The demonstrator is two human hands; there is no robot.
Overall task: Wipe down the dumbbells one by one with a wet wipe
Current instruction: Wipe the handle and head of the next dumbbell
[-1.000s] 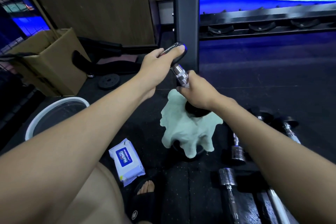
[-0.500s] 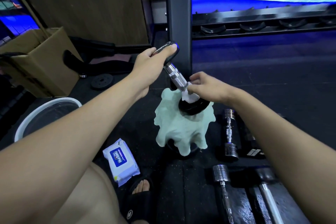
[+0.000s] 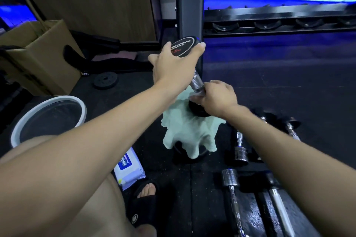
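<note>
A dumbbell (image 3: 196, 81) stands tilted, its lower black head resting on a pale green cloth (image 3: 189, 132) draped over something round on the floor. My left hand (image 3: 173, 63) grips the upper black head, which bears a round label. My right hand (image 3: 215, 96) is closed around the bottom of the chrome handle; a scrap of white wipe shows at its fingers. A white and blue pack of wet wipes (image 3: 128, 167) lies on the mat near my sandalled foot.
Several other dumbbells (image 3: 239, 146) lie on the black mat at the right. A white-rimmed bucket (image 3: 17, 131) stands at the left, a cardboard box (image 3: 36, 52) behind it. A black post (image 3: 189, 2) and a dumbbell rack (image 3: 269, 25) stand beyond. A small weight plate (image 3: 106, 81) lies near the box.
My left hand has turned the upper head so that its round label now faces me. My right hand has closed down on the lower handle, covering most of the wipe.
</note>
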